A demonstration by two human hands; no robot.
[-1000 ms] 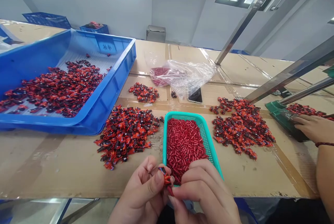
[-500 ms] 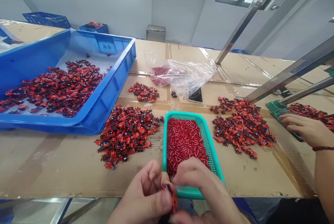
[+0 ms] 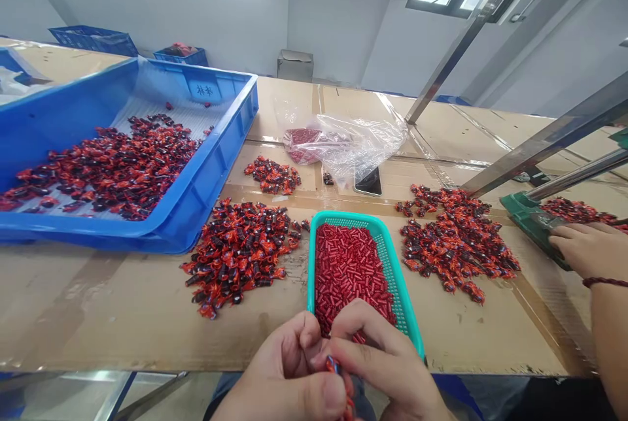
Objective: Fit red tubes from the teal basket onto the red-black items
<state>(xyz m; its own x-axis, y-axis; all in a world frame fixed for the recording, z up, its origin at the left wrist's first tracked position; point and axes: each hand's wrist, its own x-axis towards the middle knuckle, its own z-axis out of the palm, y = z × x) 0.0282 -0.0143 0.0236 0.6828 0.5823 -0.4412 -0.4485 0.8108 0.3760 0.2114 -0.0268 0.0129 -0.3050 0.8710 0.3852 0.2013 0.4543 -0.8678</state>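
Note:
My left hand [image 3: 289, 369] is closed, thumb and fingers pinching a small orange-and-blue wired part [image 3: 333, 366] low in the view. Against the same part press the bent fingertips of my right hand [image 3: 387, 359]; whether they also hold a red tube is hidden. Just beyond both hands sits a green basket [image 3: 409, 316] full of short red tubes [image 3: 350, 270]. To its left lies a pile of black-and-orange wired parts [image 3: 240, 251], and to its right another pile of such parts [image 3: 456, 238].
A large blue tray [image 3: 196, 212] with many wired parts stands at left. Behind the basket lie a clear plastic bag [image 3: 348, 143], a phone [image 3: 367, 180] and a smaller pile [image 3: 272, 174]. At right, another person's hand [image 3: 589, 248] rests by a green-based tool [image 3: 532, 225]; metal posts [image 3: 461, 48] rise there.
My right fingers have moved in closer against the part, and the left thumb has shifted slightly right and down. The other person's hand has moved slightly right.

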